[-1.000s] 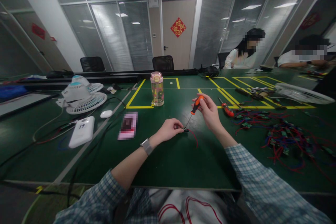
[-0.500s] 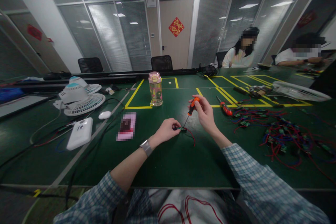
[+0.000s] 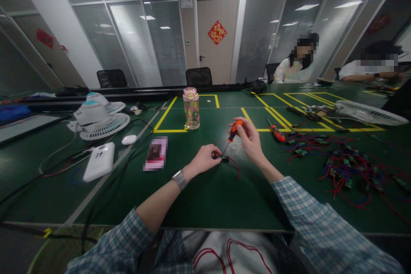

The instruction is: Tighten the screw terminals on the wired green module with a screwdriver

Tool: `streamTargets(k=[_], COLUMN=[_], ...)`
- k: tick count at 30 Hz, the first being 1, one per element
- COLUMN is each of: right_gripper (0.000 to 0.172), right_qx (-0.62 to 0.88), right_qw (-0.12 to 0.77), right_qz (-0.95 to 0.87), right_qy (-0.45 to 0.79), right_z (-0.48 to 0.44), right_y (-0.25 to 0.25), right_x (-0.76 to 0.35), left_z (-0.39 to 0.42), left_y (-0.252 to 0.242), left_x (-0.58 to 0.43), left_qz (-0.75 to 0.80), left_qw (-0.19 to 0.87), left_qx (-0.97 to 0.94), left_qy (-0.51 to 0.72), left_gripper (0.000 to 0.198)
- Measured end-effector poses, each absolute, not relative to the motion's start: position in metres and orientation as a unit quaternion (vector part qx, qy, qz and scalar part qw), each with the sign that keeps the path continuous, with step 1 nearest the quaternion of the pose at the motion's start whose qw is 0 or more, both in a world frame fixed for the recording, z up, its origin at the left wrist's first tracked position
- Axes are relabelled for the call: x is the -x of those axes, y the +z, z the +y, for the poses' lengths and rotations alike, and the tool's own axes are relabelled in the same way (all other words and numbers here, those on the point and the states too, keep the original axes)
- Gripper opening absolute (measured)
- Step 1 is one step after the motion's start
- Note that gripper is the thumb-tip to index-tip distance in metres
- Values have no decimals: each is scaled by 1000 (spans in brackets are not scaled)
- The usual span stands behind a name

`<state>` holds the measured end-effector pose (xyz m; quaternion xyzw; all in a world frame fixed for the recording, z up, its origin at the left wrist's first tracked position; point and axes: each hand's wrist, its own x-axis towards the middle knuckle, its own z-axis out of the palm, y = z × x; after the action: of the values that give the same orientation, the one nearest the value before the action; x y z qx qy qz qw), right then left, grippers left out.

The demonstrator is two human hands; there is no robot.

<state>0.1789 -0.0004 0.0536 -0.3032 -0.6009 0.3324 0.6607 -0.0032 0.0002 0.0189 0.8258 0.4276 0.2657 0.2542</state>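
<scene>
**Screwdriver tip on a small board**

A small board [image 3: 224,159] with a red wire [image 3: 236,167] lies on the green table [image 3: 208,197], in front of the person and near the middle. The left hand [image 3: 204,159] pinches the board with closed fingers and holds it down on the table. The right hand [image 3: 249,138] grips an orange screwdriver [image 3: 231,134]; the tool is tilted, and its tip touches the board. Behind the hands stands a pink bottle [image 3: 191,108]. To the right lie a second screwdriver [image 3: 275,131] and a pile of boards and wires [image 3: 340,162]. To the left are a white box [image 3: 99,161], a mouse [image 3: 129,139] and two fans [image 3: 99,115]. Two other persons sit at the far right side.
</scene>
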Motion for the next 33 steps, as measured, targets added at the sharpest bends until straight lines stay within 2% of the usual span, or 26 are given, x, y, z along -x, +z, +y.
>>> streamTargets(k=[9, 17, 22, 25, 33], right_gripper=[31, 16, 26, 23, 19], right_qx=[264, 282, 255, 228, 265], right_qw=[605, 626, 596, 594, 602], right_qz=[-661, -616, -613, -608, -616], right_qy=[357, 386, 452, 475, 434], right_z=[-12, -6, -5, -6, -6], right_y=[65, 62, 65, 66, 64], right_x=[-174, -178, -179, -176, -175], left_z=[2, 1, 0, 0, 0], left_y=[15, 6, 6, 4, 5], left_x=[5, 7, 7, 5, 2], left_qz=[421, 407, 403, 406, 407], left_qw=[257, 261, 250, 240, 225], left_qx=[-828, -826, -834, -834, -838], left_qy=[268, 291, 283, 287, 285], left_gripper=[16, 18, 18, 16, 12])
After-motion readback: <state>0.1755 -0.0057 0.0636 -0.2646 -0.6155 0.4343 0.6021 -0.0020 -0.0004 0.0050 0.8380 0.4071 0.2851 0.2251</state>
